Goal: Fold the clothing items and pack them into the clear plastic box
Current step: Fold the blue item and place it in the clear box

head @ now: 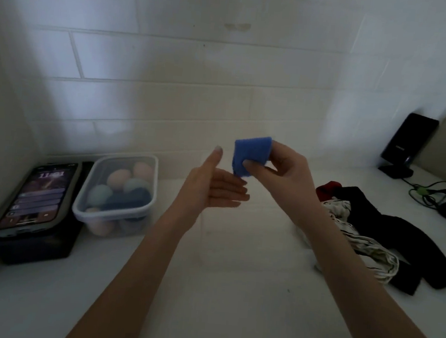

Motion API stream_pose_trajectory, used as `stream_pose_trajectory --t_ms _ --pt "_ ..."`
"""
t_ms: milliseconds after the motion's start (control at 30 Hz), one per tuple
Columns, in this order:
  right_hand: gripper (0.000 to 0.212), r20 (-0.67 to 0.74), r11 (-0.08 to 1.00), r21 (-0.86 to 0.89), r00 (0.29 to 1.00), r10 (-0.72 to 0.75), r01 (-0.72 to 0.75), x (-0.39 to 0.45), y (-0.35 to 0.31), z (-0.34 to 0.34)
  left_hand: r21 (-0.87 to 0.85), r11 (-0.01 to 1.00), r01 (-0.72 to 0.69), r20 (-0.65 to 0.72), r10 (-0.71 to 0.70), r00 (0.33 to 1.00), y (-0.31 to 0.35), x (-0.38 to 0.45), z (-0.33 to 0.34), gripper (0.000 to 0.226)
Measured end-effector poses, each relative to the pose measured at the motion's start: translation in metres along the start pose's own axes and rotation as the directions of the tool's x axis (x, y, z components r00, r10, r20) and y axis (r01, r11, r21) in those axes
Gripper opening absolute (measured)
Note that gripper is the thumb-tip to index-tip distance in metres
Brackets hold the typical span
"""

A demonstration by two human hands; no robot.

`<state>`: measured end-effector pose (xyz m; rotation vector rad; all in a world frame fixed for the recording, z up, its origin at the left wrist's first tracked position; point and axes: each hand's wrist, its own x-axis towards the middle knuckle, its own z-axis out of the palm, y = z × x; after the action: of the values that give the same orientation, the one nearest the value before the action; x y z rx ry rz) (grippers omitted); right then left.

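Packing is the step I judge in hand: my right hand [281, 168] pinches a folded blue item [250, 155] above the countertop [219, 290], left hand [214, 189] flat and released, and next it must travel to the clear plastic box [117, 192] near the left edge.

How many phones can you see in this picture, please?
2: one lit phone lying on a dark box left of the clear plastic box, one dark phone upright on a stand at far right.

On your left, the lit screen of the grey-cased smartphone [35, 195] shows large clock digits beginning "11"; the rest is too blurred to read.
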<state>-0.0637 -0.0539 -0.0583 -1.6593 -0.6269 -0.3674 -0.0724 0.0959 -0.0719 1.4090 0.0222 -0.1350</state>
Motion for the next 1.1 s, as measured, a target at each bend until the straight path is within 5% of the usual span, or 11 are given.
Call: stream_pose_trajectory --t_ms 133,233,367,533,700,900,1100 --pt "0.021 0.162 0.989 -0.093 0.982 -0.095 0.112 -0.005 -0.003 0.006 -0.188 0.982 -0.017 0.102 0.036 0.994 0.000 0.004 -0.011 0.042" --pt "0.031 0.291 0.923 -0.311 0.947 -0.134 0.226 -0.009 0.004 0.008 -0.197 0.970 -0.140 0.139 0.169 0.976 -0.004 0.005 -0.016 0.024" --pt "0.027 0.337 0.871 -0.394 0.928 -0.159 0.292 -0.011 0.011 0.010 -0.167 0.972 -0.165 0.086 0.181 0.980 -0.009 0.008 -0.020 0.022" --pt "0.015 0.094 0.959 -0.273 0.994 -0.050 0.074 -0.007 0.011 0.013 -0.190 0.965 -0.179 0.101 0.201 0.974 -0.011 0.009 -0.014 0.021" --pt "0.020 -0.062 0.984 -0.111 0.989 0.134 -0.141 -0.006 0.007 0.011 -0.106 0.971 -0.213 0.154 0.228 0.961 -0.013 0.006 -0.009 0.035" --pt "0.011 -0.173 0.971 -0.218 0.983 0.062 -0.099 -0.007 0.011 0.016 -0.040 0.968 -0.248 0.197 0.251 0.948 -0.013 0.002 -0.007 0.033" --pt "0.016 -0.135 0.984 -0.130 0.985 0.108 -0.126 -0.007 0.010 0.014 -0.032 0.977 -0.210 0.195 0.212 0.958 -0.012 0.002 -0.004 0.035"
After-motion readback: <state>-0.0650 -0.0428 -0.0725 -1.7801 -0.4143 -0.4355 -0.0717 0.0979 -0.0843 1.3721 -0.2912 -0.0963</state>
